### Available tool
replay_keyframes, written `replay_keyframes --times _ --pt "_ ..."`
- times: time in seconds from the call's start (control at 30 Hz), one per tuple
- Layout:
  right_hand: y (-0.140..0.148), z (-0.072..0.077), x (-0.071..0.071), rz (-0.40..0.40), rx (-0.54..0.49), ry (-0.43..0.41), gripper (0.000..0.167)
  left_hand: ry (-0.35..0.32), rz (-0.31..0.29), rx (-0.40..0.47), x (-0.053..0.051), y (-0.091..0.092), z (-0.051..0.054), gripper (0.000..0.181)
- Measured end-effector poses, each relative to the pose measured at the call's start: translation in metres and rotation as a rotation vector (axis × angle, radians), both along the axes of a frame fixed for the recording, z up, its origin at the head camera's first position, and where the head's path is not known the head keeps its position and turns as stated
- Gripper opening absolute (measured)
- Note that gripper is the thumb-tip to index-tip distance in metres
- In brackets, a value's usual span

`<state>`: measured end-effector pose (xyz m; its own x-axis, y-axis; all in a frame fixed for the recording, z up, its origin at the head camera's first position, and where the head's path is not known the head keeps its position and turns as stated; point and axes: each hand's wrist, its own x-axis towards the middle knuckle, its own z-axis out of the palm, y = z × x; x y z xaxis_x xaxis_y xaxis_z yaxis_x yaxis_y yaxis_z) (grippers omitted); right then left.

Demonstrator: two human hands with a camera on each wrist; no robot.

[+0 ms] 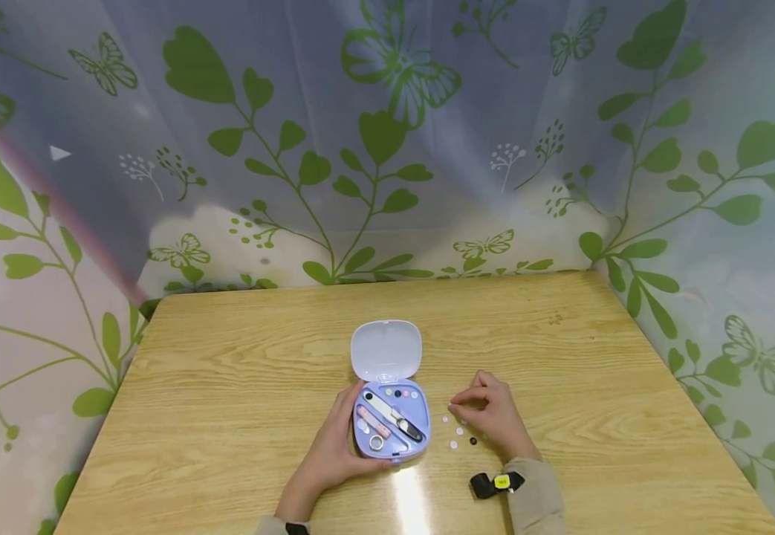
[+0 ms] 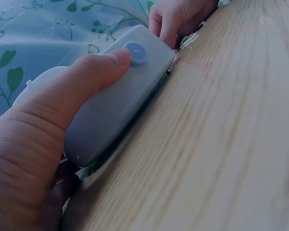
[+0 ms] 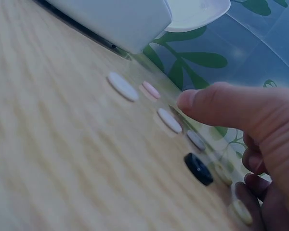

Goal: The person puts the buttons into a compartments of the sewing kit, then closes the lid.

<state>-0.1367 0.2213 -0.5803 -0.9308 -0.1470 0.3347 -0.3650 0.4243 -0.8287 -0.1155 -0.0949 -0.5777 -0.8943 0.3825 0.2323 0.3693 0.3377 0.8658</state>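
Observation:
My left hand [image 1: 334, 446] grips an opened lilac sewing kit box [image 1: 425, 423], its thumb resting on the round latch [image 2: 136, 53] at the front. Inside the box lie a long white-and-black tool [image 1: 387, 410], a pink stick-like piece [image 1: 374, 421], a metal ring [image 1: 376, 443] and several small buttons [image 1: 397, 394] in the upper compartment. Right of the box, my right hand [image 1: 494, 416] pinches a small pale button [image 1: 451, 406] at its fingertips; the right wrist view hides it behind the thumb. Below that hand are loose white buttons [image 3: 122, 86], a pink button [image 3: 151, 90] and a black button [image 3: 198, 169].
The box's translucent lid [image 1: 386, 351] stands folded back behind it. Everything rests on a wooden table [image 1: 240, 357]. A patterned curtain [image 1: 280, 148] hangs along the table's back and sides. A black wrist camera [image 1: 484, 485] sits on the right sleeve.

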Motion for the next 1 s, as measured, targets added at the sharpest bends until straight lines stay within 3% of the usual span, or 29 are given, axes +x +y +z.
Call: replay_keyframes --times 0.27,0.5,0.57,0.8,1.0 --pt "-0.004 0.001 0.002 -0.03 0.015 -0.028 0.017 0.004 0.001 0.005 0.002 0.0 -0.002 0.132" --pt "-0.013 0.037 0.013 -0.022 -0.006 -0.065 0.01 -0.006 0.002 -0.002 0.002 -0.001 0.001 0.131" --pt "-0.014 0.041 0.014 -0.025 -0.009 -0.067 0.01 -0.011 0.0 -0.003 0.001 -0.001 0.003 0.131" --pt "-0.013 0.041 0.013 -0.034 -0.029 -0.091 0.01 -0.009 0.0 -0.007 0.0 -0.001 0.003 0.132" --pt "-0.006 0.02 0.005 -0.053 -0.039 -0.106 0.011 -0.013 0.0 -0.01 0.0 -0.001 0.002 0.132"
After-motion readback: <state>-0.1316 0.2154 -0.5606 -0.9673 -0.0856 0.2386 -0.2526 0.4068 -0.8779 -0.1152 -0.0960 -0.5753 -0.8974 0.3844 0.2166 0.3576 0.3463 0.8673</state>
